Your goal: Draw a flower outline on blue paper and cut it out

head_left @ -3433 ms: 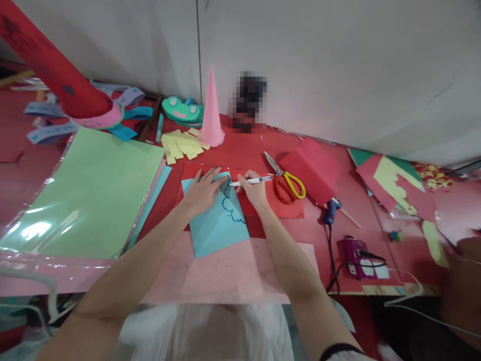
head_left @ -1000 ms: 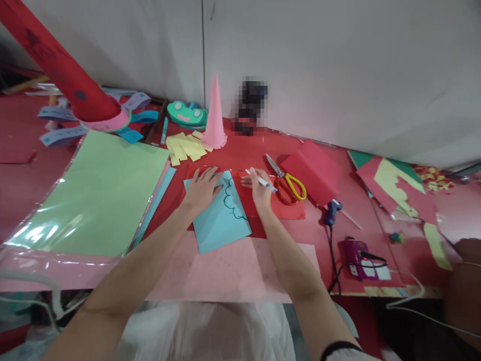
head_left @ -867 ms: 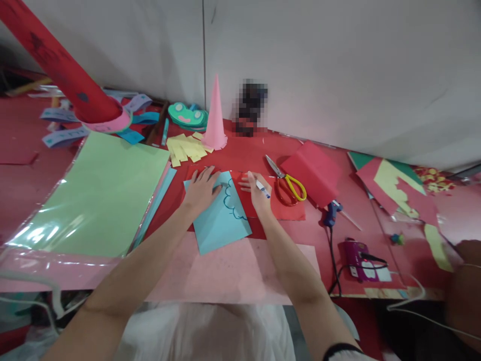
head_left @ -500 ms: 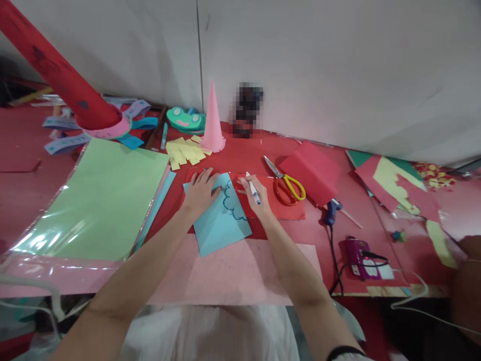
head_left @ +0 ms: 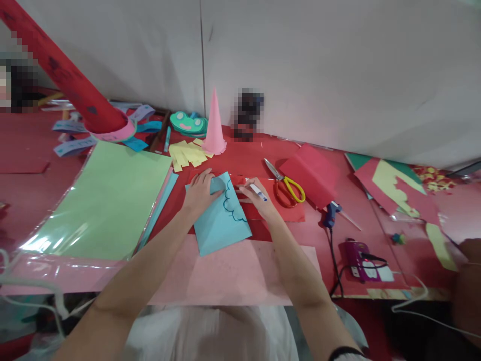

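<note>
A sheet of light blue paper (head_left: 221, 228) lies tilted in front of me, with a dark scalloped cloud outline drawn along its right side. My left hand (head_left: 200, 193) rests on the paper's upper left part, thumb apart from the fingers, pressing it down. Just right of the drawing, my right hand (head_left: 260, 196) is closed round a white marker (head_left: 258, 192) with a blue end. The marker's tip is hidden by the fingers. Under the blue paper are red sheets (head_left: 259, 231) and a pink sheet (head_left: 229, 276). Scissors (head_left: 287, 184) with yellow and red handles lie right of my right hand.
Green paper in clear wrap (head_left: 108, 200) lies left. Behind stand a pink cone (head_left: 215, 130), yellow strips (head_left: 188, 154) and a green frog-face cutout (head_left: 188, 124). To the right are a glue gun (head_left: 331, 214) with its cord and a purple power box (head_left: 356, 258). Another person's arm (head_left: 468, 286) shows far right.
My right hand has shifted slightly right and down, and the marker is tilted flatter. My left hand's fingers are drawn closer together on the paper. The camera view has shifted slightly.
</note>
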Demonstrator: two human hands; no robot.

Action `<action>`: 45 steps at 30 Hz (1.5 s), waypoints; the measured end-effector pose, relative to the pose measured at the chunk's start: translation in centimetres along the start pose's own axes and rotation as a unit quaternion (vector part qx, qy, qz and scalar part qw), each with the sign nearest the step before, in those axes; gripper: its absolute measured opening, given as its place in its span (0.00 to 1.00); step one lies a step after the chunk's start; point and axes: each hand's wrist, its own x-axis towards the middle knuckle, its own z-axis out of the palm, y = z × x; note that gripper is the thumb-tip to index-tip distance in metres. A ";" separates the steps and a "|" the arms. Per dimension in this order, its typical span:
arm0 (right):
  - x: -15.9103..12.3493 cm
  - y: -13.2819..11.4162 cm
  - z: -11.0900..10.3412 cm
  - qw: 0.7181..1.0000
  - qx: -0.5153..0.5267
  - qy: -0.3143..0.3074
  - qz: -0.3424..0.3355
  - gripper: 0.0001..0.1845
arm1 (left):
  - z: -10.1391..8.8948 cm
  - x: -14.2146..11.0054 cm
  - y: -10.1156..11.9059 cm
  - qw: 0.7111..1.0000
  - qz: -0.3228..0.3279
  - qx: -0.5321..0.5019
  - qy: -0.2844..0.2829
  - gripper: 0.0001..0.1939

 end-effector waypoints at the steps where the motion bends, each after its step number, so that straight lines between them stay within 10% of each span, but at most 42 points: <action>1: 0.2 0.1 0.0 1.000 -0.015 -0.011 -0.006 0.19 | -0.1 0.0 0.1 1.000 -0.001 -0.002 -0.002 0.20; 8: 1.0 0.7 -0.1 0.980 -0.156 -0.043 -0.112 0.15 | -0.6 0.0 0.2 0.998 -0.006 -0.058 0.037 0.21; 16: 2.5 1.4 -1.2 0.965 -0.023 0.201 -0.168 0.19 | -1.2 -0.1 -0.2 0.934 -0.038 -0.247 0.257 0.25; 27: 2.3 1.0 -1.0 0.962 0.095 0.210 -0.146 0.22 | -0.1 0.6 -1.0 0.918 -0.103 -0.384 -0.011 0.26; 45: 2.3 0.9 -3.0 0.921 -0.015 0.308 -0.237 0.19 | -0.5 0.8 -1.0 0.932 -0.140 -0.332 0.036 0.12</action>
